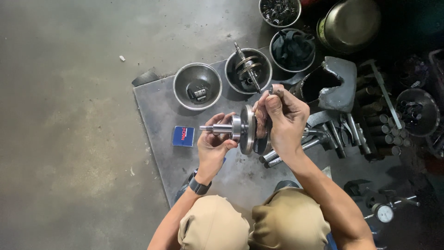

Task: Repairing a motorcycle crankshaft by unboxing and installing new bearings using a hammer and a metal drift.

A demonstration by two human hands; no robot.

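Head view: person crouched over a steel plate (162, 120) on the concrete floor, knees at the near edge. Left hand (213, 146) closed around the shaft end of a crankshaft (240, 129), holding it level above the plate so the webs stay free. Right hand (282, 118) wrapped over the far web, fingers curled tight, a small dark part pinched at the fingertips; what it is can't be made out. Second crankshaft (248, 67) stands tilted in a steel bowl (231, 76) on the far side, likely parked to keep it from rolling. Left of it another bowl (182, 85) holds small parts. Blue box (183, 136) lies on the plate, left of the hands. Sockets and tools (365, 129) piled to the right, within reach.
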